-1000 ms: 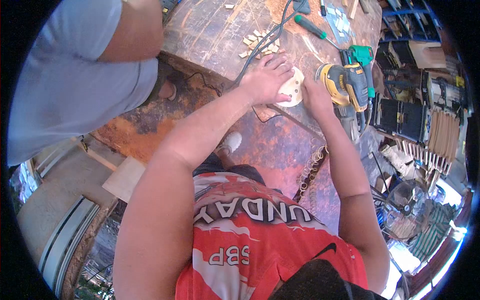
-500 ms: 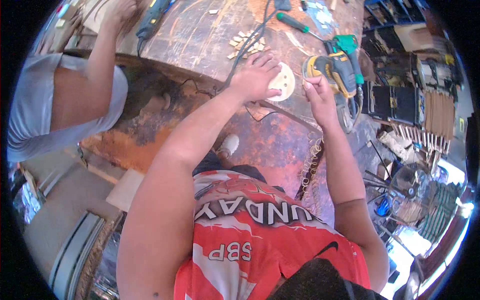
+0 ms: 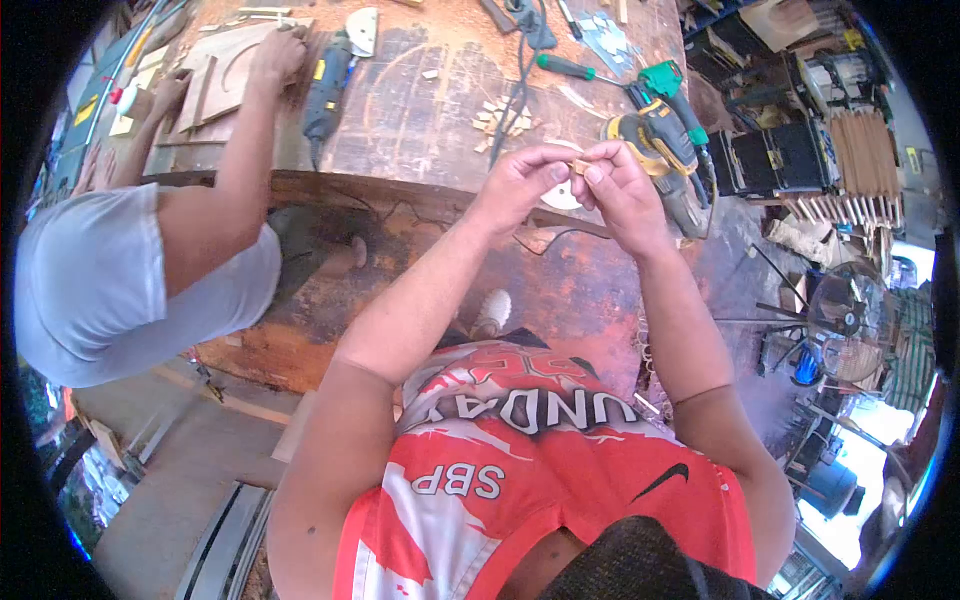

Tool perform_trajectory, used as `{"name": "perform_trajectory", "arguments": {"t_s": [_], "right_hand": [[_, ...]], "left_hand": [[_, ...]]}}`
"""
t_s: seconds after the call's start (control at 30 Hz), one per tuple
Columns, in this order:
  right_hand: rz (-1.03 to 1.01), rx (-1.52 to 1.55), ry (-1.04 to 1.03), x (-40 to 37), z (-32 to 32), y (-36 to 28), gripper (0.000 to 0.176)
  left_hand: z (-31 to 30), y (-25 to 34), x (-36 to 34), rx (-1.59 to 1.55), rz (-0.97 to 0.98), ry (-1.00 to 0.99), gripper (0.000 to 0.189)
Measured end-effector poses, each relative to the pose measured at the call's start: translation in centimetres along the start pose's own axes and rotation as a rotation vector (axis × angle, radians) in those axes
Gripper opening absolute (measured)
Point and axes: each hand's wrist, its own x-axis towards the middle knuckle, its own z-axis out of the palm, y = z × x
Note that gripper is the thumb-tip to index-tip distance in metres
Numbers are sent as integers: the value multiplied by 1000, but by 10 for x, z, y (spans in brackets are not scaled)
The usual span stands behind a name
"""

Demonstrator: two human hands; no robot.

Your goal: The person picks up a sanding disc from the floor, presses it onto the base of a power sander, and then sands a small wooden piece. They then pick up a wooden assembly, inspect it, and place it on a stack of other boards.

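My left hand (image 3: 524, 186) and my right hand (image 3: 626, 196) meet above the front edge of the workbench. Between their fingertips they pinch a small wood piece (image 3: 579, 167), largely covered by the fingers. Below and partly behind the hands lies a round pale sanding disc (image 3: 562, 196) with holes in it. Just right of my right hand rests a yellow and black sander (image 3: 655, 138). A pile of small wood pieces (image 3: 500, 124) lies on the bench beyond my left hand.
A green-handled screwdriver (image 3: 566, 67) and a green power tool (image 3: 664, 80) lie farther back. Dark cords (image 3: 521, 75) cross the wooden workbench (image 3: 420, 130). At left, a co-worker in a white shirt (image 3: 90, 290) handles a wooden panel (image 3: 225, 75) beside a rotary tool (image 3: 325, 95).
My left hand has come off the sanding disc and joined my right hand at the small wood piece. The view has shifted, showing more of the co-worker and the panel.
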Motion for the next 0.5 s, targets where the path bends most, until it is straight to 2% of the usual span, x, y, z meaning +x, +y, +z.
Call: {"name": "perform_trajectory", "arguments": {"t_s": [0.03, 0.07, 0.1, 0.2, 0.23, 0.3, 0.37, 0.43, 0.5], "right_hand": [[-9, 9, -5, 2, 9, -5, 20], [29, -25, -21, 5, 17, -10, 19], [58, -60, -42, 10, 25, -14, 19], [98, -64, -122, 22, 48, -16, 18], [146, -47, -173, 28, 54, -14, 17], [167, -41, -255, 38, 66, -11, 18], [269, -23, -371, 43, 82, -10, 17], [288, -15, -392, 47, 100, -14, 16], [359, -258, -491, 55, 116, -21, 15]], "left_hand": [[-5, 8, -5, -39, 71, -67, 25], [-15, 18, -9, -59, 20, -146, 30], [-22, 24, -13, -36, 30, -142, 30], [-44, 43, -24, 26, 74, -70, 15], [-53, 49, -27, 3, 110, -102, 13], [-69, 74, -43, 45, 50, -170, 11], [-80, 90, -61, 83, 51, -156, 9], [-90, 97, -78, 111, 52, -142, 8], [-101, 94, -94, 74, 9, 2, 4]]}}
